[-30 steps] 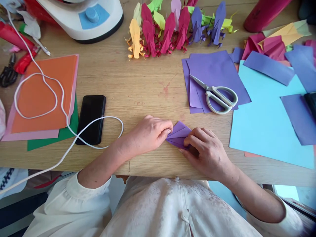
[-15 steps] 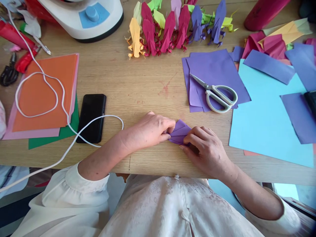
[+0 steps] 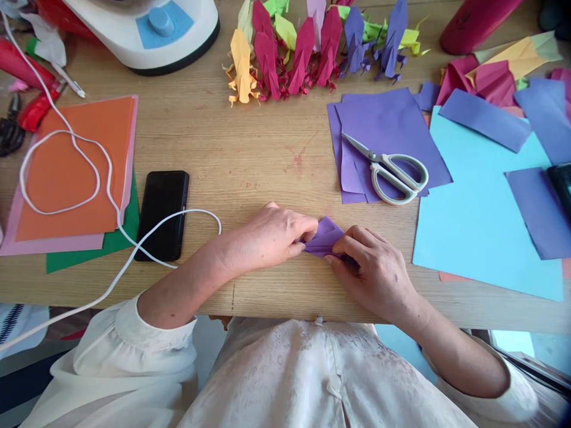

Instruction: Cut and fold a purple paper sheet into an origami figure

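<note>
A small folded piece of purple paper (image 3: 325,236) lies near the table's front edge, with crease lines and layered flaps on its visible face. My left hand (image 3: 281,233) pinches its left end between thumb and fingers. On the right end, my right hand (image 3: 372,264) grips the lower edge, its fingers curled over the paper and covering that part. Scissors (image 3: 397,172) with pale handles rest on a stack of purple sheets (image 3: 392,119) beyond my right hand.
Folded paper figures (image 3: 303,56) in several colours stand at the back. To the left lie a black phone (image 3: 163,211), a white cable (image 3: 109,178) and an orange sheet (image 3: 75,172). A light blue sheet (image 3: 482,226) lies right, under purple pieces (image 3: 486,119).
The lower edge of the purple paper is now folded up further under my right fingers, so its visible face is narrower. Both hands stay in nearly the same place.
</note>
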### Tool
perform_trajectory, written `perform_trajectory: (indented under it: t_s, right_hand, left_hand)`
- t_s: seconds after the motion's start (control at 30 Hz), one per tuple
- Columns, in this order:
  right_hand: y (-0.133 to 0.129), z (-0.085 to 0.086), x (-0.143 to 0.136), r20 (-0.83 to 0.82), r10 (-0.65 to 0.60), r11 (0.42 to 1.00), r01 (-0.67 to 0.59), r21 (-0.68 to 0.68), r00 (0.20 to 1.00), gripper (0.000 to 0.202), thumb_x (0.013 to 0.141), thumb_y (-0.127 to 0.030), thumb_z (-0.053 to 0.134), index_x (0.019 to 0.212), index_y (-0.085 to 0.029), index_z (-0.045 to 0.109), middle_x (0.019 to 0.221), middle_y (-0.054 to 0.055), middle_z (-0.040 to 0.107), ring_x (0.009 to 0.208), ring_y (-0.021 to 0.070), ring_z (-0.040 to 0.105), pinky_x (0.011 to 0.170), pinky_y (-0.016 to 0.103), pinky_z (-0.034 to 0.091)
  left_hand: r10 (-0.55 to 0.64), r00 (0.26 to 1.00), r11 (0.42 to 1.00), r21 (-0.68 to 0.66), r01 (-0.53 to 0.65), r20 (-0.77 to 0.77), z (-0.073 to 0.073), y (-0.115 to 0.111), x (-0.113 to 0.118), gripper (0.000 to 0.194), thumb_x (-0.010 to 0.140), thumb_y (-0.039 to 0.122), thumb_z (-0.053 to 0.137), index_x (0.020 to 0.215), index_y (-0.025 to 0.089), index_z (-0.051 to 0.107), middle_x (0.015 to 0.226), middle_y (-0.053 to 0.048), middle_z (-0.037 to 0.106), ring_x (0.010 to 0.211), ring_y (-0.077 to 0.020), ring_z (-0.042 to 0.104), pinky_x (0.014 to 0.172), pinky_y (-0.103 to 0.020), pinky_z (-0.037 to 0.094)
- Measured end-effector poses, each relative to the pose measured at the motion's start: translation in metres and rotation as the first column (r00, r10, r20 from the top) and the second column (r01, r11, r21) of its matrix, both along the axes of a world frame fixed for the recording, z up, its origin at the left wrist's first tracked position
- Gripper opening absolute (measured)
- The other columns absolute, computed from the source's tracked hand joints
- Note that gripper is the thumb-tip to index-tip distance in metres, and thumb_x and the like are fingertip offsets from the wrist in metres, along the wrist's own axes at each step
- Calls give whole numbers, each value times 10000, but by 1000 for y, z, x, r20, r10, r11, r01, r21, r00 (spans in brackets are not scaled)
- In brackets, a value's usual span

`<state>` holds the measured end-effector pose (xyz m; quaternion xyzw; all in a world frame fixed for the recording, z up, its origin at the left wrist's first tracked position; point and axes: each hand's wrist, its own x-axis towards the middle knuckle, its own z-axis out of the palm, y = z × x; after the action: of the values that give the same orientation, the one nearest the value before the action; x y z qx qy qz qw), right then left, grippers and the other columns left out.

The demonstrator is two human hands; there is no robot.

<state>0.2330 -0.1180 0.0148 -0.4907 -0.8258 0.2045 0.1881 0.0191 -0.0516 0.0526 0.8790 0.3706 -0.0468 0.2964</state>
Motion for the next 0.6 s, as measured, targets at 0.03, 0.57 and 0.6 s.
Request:
perform_trajectory:
  t_s: [0.03, 0.57, 0.6]
  right_hand:
    - [0, 1, -1, 6, -6, 1000, 6, -5, 1000, 95, 910, -209, 565, 815, -215, 572, 809, 27, 556, 717, 171, 523, 643, 305, 380]
    - [7, 4, -5, 114, -11, 999, 16, -42, 993, 117, 926, -181, 516, 815, -216, 506, 791, 16, 546, 694, 173, 507, 642, 304, 363]
    - [7, 4, -5, 116, -7, 999, 12, -38, 993, 117, 929, -183, 513, 817, -216, 505, 792, 18, 544, 695, 174, 505, 646, 305, 364]
  left_hand:
    - [-8, 1000, 1000, 2, 8, -4, 0, 0, 0, 132, 834, 73, 518, 828, 195, 571, 794, 37, 663, 722, -137, 600, 767, -294, 401]
    - [-81, 995, 996, 32, 80, 50, -8, 0, -8, 183, 889, 59, 495, 942, 223, 557, 849, 38, 671, 826, -158, 637, 785, -307, 351]
    - [-85, 995, 996, 38, 83, 60, -8, -1, -8, 185, 890, 55, 494, 921, 222, 566, 849, 36, 670, 829, -158, 634, 782, -307, 344]
